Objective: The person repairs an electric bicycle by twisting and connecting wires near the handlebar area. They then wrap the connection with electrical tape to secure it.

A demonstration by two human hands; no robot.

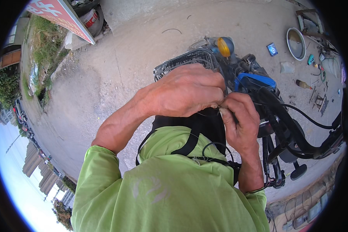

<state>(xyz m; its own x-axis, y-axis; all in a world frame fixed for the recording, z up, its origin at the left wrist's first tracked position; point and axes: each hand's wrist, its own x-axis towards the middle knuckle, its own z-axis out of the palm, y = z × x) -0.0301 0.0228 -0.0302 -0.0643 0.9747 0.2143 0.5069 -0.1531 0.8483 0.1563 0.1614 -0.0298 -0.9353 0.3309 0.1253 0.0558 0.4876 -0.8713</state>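
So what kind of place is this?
It looks like an outdoor roadside repair spot, though I can't be sure: a motorbike-like vehicle stands close by, with scattered tools and parts and a metal basin on the ground.

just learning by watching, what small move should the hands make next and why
Perhaps tilt the left hand back slightly: it sits close against the right hand, and what lies between them is too hidden to tell.

The person's bare left hand [185,91], back upward, meets the curled right hand [243,120]. The left forearm [123,122] slants inward; the right forearm [251,168] stands nearly upright.
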